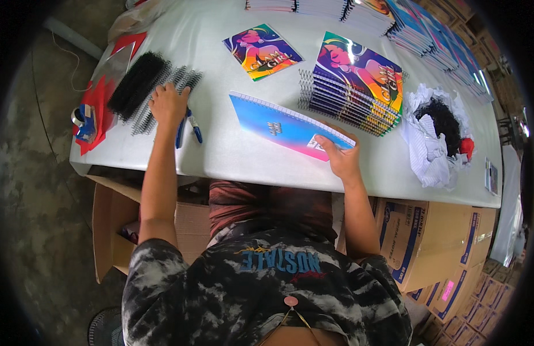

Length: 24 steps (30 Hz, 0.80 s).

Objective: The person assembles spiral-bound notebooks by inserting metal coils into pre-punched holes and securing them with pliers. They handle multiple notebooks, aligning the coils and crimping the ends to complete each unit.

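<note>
My right hand point(340, 157) grips the right end of a notebook point(264, 118) with a blue-to-pink cover, thumb on the cover and fingers behind. It is tilted up over the table, and holes line its upper edge. My left hand point(169, 104) rests on loose dark spiral binding coils point(186, 78), thumb apart from the fingers; no coil is visibly pinched. Beside it lies a denser bundle of black coils point(139, 83). A blue-handled tool point(192, 128), perhaps pliers, lies just right of my left wrist.
On the white table point(220, 155) are a colourful notebook cover point(262, 52), a stack of notebooks point(359, 81) with coils, and crumpled paper point(425, 150) around black scraps. Blue tape point(85, 124) and red sheets point(102, 98) lie left. More stacks point(417, 43) line the back; cartons point(411, 230) stand below.
</note>
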{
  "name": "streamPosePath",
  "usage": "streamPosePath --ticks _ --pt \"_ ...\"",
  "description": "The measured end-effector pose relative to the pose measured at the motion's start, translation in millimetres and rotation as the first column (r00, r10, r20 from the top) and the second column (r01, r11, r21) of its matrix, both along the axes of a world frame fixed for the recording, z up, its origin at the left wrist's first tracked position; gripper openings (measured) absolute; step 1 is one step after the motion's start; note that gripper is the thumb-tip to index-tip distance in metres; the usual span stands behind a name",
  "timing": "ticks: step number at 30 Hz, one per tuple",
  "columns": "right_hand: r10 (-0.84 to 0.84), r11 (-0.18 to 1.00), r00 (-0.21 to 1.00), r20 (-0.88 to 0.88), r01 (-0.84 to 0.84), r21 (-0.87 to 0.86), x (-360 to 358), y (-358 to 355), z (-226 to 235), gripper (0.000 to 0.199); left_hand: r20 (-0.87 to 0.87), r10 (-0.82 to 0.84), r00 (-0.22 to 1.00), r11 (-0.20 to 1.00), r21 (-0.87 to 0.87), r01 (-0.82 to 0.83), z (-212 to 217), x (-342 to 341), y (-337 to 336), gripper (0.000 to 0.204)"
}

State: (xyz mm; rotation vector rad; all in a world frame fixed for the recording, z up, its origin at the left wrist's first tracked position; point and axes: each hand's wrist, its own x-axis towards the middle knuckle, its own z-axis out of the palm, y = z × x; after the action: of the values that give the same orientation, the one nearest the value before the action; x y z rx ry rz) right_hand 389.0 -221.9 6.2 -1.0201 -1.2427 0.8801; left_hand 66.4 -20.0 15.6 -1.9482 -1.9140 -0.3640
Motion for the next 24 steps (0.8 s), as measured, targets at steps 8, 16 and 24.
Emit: streamPosePath --ticks 8,16,24 --pt "0.064 0.996 0.998 0.009 -0.064 0.055 0.5 -0.6 6.2 0.027 0.175 -0.048 0.983 0.926 -0.361 0.11 15.3 -17.0 1.5 0.04" --pt "0.065 0.994 0.998 0.009 -0.066 0.091 3.9 4.0 9.3 0.028 0.209 0.059 0.976 0.947 -0.321 0.011 48.9 -30.0 15.1 0.033" --pt "-0.012 0.997 0.999 -0.029 0.015 0.07 -0.3 11.1 10.5 0.028 0.847 -0.325 0.421 0.761 -0.03 0.648 58.2 -9.2 -6.8 0.032"
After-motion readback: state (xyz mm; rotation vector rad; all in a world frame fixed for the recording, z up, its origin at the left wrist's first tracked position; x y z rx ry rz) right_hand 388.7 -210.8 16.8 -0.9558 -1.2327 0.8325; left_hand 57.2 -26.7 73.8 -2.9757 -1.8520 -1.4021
